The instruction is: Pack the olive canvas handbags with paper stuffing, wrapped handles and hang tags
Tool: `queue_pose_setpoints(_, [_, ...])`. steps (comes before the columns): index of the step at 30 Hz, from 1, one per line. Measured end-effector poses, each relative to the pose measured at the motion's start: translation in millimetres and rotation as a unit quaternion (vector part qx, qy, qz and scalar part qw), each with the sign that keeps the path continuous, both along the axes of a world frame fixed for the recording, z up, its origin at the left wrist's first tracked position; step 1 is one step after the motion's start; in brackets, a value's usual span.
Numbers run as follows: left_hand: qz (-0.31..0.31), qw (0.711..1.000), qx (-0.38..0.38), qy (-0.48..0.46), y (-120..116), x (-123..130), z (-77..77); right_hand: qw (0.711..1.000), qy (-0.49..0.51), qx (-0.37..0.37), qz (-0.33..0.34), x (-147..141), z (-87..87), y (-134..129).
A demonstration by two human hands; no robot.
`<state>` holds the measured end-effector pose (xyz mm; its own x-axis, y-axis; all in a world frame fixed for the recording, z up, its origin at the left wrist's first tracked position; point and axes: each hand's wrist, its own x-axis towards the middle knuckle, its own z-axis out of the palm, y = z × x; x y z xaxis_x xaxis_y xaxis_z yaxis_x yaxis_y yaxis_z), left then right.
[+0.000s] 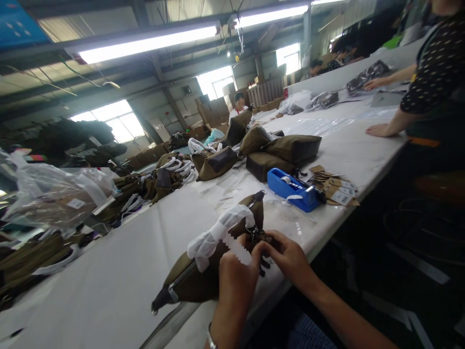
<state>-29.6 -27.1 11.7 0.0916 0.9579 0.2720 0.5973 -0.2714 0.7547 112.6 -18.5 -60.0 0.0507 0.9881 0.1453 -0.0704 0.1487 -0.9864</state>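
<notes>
An olive-brown handbag [203, 278] lies on the table in front of me, its handle [220, 232] wrapped in white tissue. My left hand [238, 271] is closed at the bag's near side, with a white strip with a jagged edge [238, 249] held against its fingers. Beside it, my right hand [288, 257] pinches a small dark strap fitting [262, 236] by the handle's end. The fingers of both hands meet there and partly hide the fitting. Black strap ends [264, 266] hang below them.
A blue tape dispenser [292, 189] and brown cardboard tags [337, 188] sit beyond my right hand. More brown bags [286, 148] are piled behind. Wrapped bags [167, 177] and a clear plastic bag [61, 194] are at left. A co-worker [436, 72] stands at the table's right edge.
</notes>
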Motion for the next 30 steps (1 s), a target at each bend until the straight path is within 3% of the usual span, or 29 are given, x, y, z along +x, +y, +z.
queue_pose_setpoints(3, [-0.027,0.999,-0.019,0.005,6.3,-0.8,-2.4,0.996,0.082,-0.030,0.035,4.2,7.7,-6.7])
queue_pose_setpoints(7, [-0.040,0.998,-0.033,-0.043,13.9,-6.2,-7.5,0.986,0.159,-0.048,0.025,7.9,10.5,-9.0])
queue_pose_setpoints(9, [-0.058,0.995,-0.051,-0.064,15.1,-7.6,-9.2,0.992,0.120,-0.037,0.012,6.8,10.0,-10.3])
queue_pose_setpoints(12, [-0.091,0.984,-0.107,-0.109,14.5,-6.8,-9.9,0.999,-0.023,0.030,-0.011,3.0,11.1,-16.0])
queue_pose_setpoints(14, [-0.083,0.981,-0.119,-0.127,13.6,-5.9,-8.9,0.992,-0.093,0.082,0.031,4.4,14.3,-19.2])
queue_pose_setpoints(16, [-0.068,0.983,-0.107,-0.131,12.8,-6.8,-6.6,0.984,-0.110,0.106,0.092,13.0,18.0,-16.4])
queue_pose_setpoints(17, [-0.066,0.981,-0.115,-0.141,12.8,-8.3,-5.1,0.984,-0.107,0.108,0.092,20.1,19.1,-11.1])
queue_pose_setpoints(20, [-0.054,0.955,-0.197,-0.213,17.1,-18.3,1.4,0.981,-0.150,0.110,-0.052,47.1,15.8,23.8])
queue_pose_setpoints(22, [-0.012,0.934,-0.243,-0.261,25.6,-28.8,6.7,0.943,-0.263,0.135,-0.150,62.3,7.2,60.1])
queue_pose_setpoints(23, [0.007,0.927,-0.253,-0.278,31.5,-34.5,9.2,0.914,-0.339,0.159,-0.156,66.9,1.4,80.0])
queue_pose_setpoints(25, [0.017,0.918,-0.256,-0.303,44.9,-44.9,13.0,0.882,-0.411,0.189,-0.130,68.7,-11.5,119.1])
queue_pose_setpoints(30, [-0.013,0.920,-0.235,-0.315,67.5,-54.4,12.5,0.842,-0.485,0.232,-0.041,48.1,-27.9,189.6])
